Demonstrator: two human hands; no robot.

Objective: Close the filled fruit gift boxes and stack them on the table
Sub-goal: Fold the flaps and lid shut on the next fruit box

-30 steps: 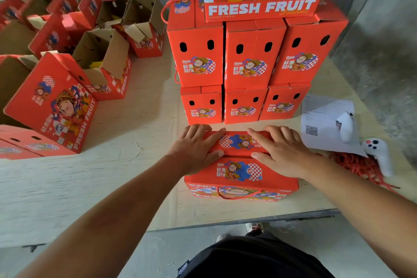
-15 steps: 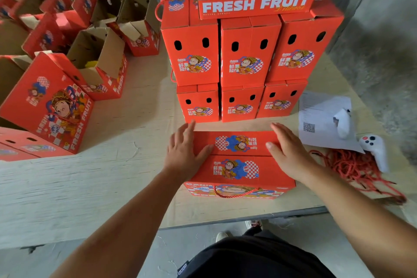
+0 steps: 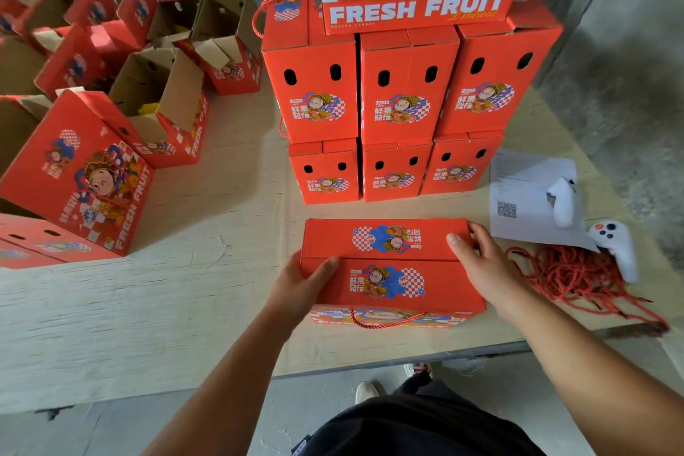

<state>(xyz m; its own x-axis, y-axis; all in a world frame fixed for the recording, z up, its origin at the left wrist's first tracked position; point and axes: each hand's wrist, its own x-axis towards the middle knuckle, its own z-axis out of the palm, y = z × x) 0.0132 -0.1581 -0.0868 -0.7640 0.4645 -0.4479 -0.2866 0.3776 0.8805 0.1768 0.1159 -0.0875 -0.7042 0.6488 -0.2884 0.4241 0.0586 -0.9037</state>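
At the left, open boxes (image 3: 163, 104) read "FRESH FRUIT". The left hand (image 3: 299, 285) gripped the closed gift box (image 3: 388, 263) at its left end, thumb over the top; the box sat near the table (image 3: 207, 233) front edge. The right hand (image 3: 481, 263) clasped its right end. The stack (image 3: 399, 104) behind bore "FRESH FRUIT".

A closed box (image 3: 392, 263) lies at the near edge of the tabletop (image 3: 222, 241). Behind it rises a stack of boxes (image 3: 403, 104); left of it stand open boxes (image 3: 163, 100); right of it lie a paper sheet (image 3: 525, 196), two controllers (image 3: 614, 244) and a cord pile (image 3: 577, 274).
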